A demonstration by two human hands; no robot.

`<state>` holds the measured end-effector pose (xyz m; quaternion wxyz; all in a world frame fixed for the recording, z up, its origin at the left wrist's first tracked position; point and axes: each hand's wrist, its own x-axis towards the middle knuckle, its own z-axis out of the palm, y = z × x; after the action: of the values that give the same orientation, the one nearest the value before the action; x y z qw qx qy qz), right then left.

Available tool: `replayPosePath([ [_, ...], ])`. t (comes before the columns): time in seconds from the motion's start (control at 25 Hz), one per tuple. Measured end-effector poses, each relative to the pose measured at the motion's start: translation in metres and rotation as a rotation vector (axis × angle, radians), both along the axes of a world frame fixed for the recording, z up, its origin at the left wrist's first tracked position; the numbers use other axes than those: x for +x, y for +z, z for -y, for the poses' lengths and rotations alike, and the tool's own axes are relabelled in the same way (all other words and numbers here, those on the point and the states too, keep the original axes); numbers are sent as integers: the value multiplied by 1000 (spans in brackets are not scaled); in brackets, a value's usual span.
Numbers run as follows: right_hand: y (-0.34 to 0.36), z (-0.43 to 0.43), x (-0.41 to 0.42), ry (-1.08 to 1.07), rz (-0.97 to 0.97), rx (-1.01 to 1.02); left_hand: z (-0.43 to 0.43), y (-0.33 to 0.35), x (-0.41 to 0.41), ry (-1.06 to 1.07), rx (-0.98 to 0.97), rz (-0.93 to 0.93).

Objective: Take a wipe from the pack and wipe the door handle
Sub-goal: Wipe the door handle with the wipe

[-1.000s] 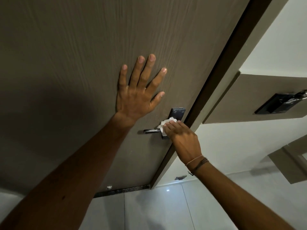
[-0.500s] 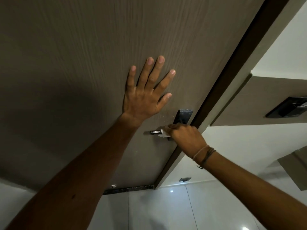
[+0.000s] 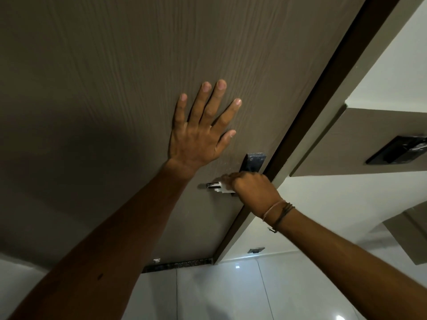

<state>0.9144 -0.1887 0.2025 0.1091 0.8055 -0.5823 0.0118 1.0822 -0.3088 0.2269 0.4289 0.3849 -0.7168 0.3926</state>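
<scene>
Pressing flat against the brown wood-grain door (image 3: 115, 88), the left hand (image 3: 198, 137) has its fingers spread wide and holds nothing. Below and to its right, the right hand (image 3: 251, 188) is closed around a white wipe (image 3: 223, 189) wrapped on the chrome door handle (image 3: 213, 185), whose bare tip sticks out to the left of the wipe. The dark backplate (image 3: 253, 162) rises just above that hand, near the door's edge. Thin cords circle the right wrist.
</scene>
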Motion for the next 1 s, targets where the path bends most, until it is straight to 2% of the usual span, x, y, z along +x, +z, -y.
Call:
replayPosePath([
  [0.12, -11, 1, 38, 66, 67, 39, 1, -1, 1, -1, 7, -13],
  [0.24, -2, -2, 9, 71, 31, 58, 1, -1, 0, -6, 11, -16],
  [0.36, -2, -4, -8, 29, -45, -27, 2, -3, -1, 14, 3, -23],
  [0.56, -26, -3, 51, 128, 47, -80, 3, -3, 0, 9, 13, -20],
  [0.68, -33, -15, 17, 161, 54, -205, 3, -3, 0, -8, 19, -13],
  [0.8, -43, -25, -29, 90, 14, -318, 2, -2, 1, -10, 20, 7],
  [0.88, -51, -28, -44, 38, 107, -361, 1, -1, 0, -14, 23, 11],
  [1.0, -70, -31, -36, -98, 516, -434, 0, -1, 1, -9, 28, 9],
])
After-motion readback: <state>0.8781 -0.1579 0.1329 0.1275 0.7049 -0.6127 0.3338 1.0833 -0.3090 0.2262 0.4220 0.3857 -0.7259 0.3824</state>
